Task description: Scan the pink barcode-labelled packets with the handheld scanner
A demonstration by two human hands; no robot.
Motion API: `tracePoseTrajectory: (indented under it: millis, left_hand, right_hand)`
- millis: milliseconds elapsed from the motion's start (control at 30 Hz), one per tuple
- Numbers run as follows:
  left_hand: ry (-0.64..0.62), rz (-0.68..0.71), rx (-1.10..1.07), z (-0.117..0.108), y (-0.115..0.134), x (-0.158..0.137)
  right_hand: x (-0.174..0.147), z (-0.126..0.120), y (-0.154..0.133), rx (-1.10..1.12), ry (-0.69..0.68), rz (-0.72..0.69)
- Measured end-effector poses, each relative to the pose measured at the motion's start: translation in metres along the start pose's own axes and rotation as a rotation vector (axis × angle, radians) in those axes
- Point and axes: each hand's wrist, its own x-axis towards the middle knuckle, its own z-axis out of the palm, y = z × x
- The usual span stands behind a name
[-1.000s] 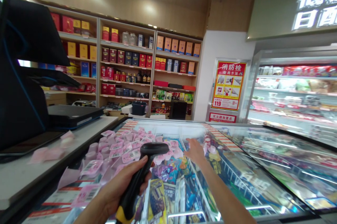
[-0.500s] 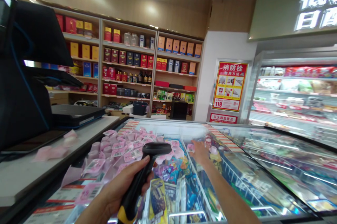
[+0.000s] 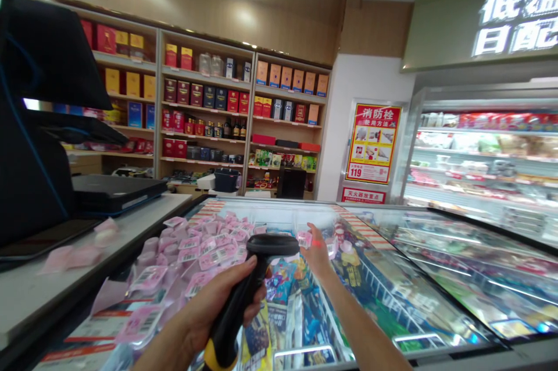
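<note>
My left hand (image 3: 235,289) is wrapped round the handle of a black and yellow barcode scanner (image 3: 238,301), its head pointing right. My right hand (image 3: 319,250) is stretched out past the scanner's head, over the freezer. Its fingers hold a small cup with a pink label (image 3: 304,238), which faces me. Red light from the scanner falls on the fingers. Many similar pink-labelled cups (image 3: 189,249) lie heaped on the freezer's glass to the left. Another pale pink cup (image 3: 347,245) sits to the right of my right hand.
The chest freezer (image 3: 383,301) holds bagged frozen goods in wire baskets. On the left, a counter (image 3: 39,295) carries a black checkout terminal (image 3: 35,127) and several pink cups. Shelves of boxed bottles (image 3: 204,95) line the back wall; a lit fridge (image 3: 479,167) stands right.
My right hand and its pink-labelled cup have shifted left, closer to the scanner head. The scanner has moved slightly right, and red light now shows on my fingers. The view has turned slightly right.
</note>
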Motion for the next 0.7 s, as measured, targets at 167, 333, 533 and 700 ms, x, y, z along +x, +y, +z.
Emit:
tracePoseTrajectory:
  millis: [167, 333, 533, 700]
  left_hand:
    - [-0.044, 0.008, -0.012, -0.002, 0.0, 0.0]
    - [-0.086, -0.015, -0.013, 0.003, 0.001, -0.002]
    - [-0.047, -0.023, 0.01, 0.005, 0.002, 0.0]
    - [-0.041, -0.011, -0.036, -0.004, 0.002, 0.002]
  right_hand:
    - [0.002, -0.002, -0.003, 0.002, -0.013, 0.055]
    - [0.002, -0.007, -0.009, -0.011, -0.018, 0.063]
    - [0.002, -0.007, -0.012, -0.026, 0.009, 0.048]
    - [0.003, -0.003, -0.003, -0.138, -0.003, 0.068]
